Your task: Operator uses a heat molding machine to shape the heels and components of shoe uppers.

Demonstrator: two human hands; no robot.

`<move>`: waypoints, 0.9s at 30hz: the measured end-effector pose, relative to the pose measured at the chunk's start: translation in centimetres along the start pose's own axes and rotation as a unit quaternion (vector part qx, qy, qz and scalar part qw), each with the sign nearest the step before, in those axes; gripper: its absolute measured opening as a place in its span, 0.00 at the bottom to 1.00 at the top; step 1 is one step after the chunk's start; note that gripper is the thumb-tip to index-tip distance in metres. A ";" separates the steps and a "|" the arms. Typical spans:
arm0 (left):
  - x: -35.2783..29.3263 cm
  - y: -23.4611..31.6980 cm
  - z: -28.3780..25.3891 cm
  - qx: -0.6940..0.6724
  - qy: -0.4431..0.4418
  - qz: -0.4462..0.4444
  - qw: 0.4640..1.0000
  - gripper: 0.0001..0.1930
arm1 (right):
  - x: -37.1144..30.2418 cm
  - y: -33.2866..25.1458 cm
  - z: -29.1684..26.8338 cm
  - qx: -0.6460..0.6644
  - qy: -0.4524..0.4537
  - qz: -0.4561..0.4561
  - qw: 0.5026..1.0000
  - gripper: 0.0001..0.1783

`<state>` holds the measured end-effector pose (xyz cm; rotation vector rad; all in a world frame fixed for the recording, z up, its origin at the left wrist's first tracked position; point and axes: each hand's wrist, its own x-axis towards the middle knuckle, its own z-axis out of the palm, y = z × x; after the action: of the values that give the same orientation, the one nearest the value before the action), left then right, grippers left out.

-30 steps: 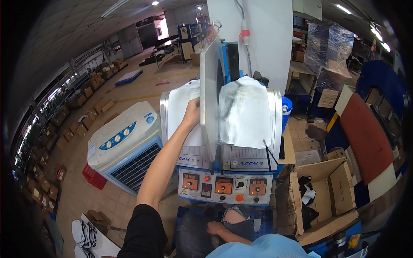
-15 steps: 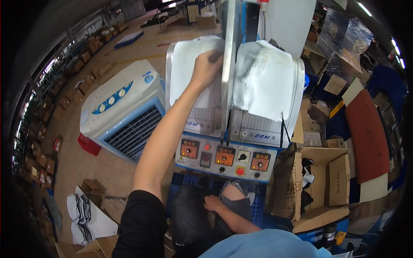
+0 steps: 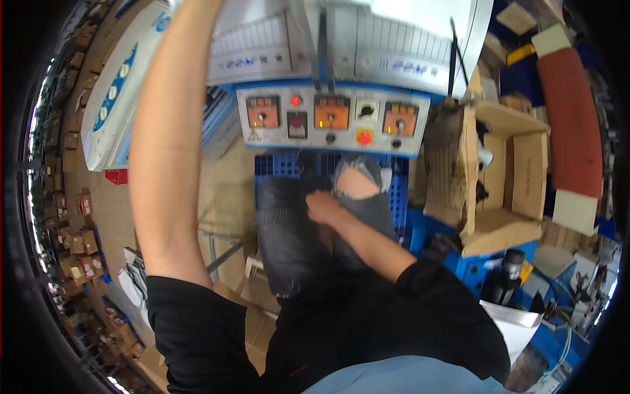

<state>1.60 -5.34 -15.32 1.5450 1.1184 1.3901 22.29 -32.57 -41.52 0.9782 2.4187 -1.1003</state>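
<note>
My left forearm [image 3: 167, 131] reaches up past the left side of a machine, and its hand lies beyond the top edge of the picture. Below my right forearm's sleeve, my right hand [image 3: 323, 207] rests on my thigh in grey jeans, fingers curled in and nothing seen in them. In front of my knees is the machine's control panel [image 3: 283, 136], with orange dials, a red button and a black selector knob. Above it, two pale gridded plates [image 3: 252, 43] stand side by side. Part of a white sheet [image 3: 426, 16] shows over the right one.
An open cardboard box [image 3: 468, 177] with dark pieces inside stands right of the panel. A white and blue air cooler [image 3: 108, 98] is at the left. Beneath my legs lies a blue plastic pallet [image 3: 398, 190]. A dark bottle [image 3: 504, 279] stands at lower right.
The view has tipped down toward my lap, so the machine sits higher in the picture. My left hand, earlier on the left white sheet, has left the picture. My right hand stays on my thigh.
</note>
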 end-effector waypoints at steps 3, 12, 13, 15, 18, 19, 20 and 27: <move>-2.6 -2.0 -0.1 0.008 -0.014 -0.037 0.999 0.19 | 0.6 -0.4 0.1 0.013 -0.005 -0.004 1.000 0.12; -14.7 -6.8 0.1 0.013 -0.028 -0.188 0.982 0.16 | 1.7 0.4 -0.4 0.010 -0.002 -0.016 1.000 0.12; -14.0 -6.3 -0.3 0.019 -0.028 -0.179 0.983 0.16 | 1.5 0.0 -0.6 0.011 -0.012 -0.009 1.000 0.13; -11.7 -5.1 -0.7 0.029 -0.034 -0.149 0.988 0.15 | 0.8 -0.3 0.0 0.034 0.002 -0.007 0.999 0.12; -8.6 -2.7 -1.2 0.044 -0.039 -0.100 0.993 0.14 | 0.6 -0.4 0.3 0.021 -0.007 -0.019 1.000 0.12; -7.8 -2.0 -1.4 0.049 -0.040 -0.086 0.994 0.14 | 0.6 -0.4 0.3 0.016 0.001 -0.019 1.000 0.12; -7.1 -1.4 -1.6 0.054 -0.040 -0.073 0.995 0.14 | 0.7 -0.3 0.2 0.016 -0.010 -0.019 1.000 0.11; -2.9 2.1 -1.8 0.078 -0.057 -0.002 0.995 0.12 | 1.1 0.0 0.2 0.017 -0.003 -0.019 1.000 0.10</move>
<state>-0.03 -8.81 -14.11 1.7090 1.1812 1.2198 21.49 -32.23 -42.19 0.9403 2.4314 -1.1592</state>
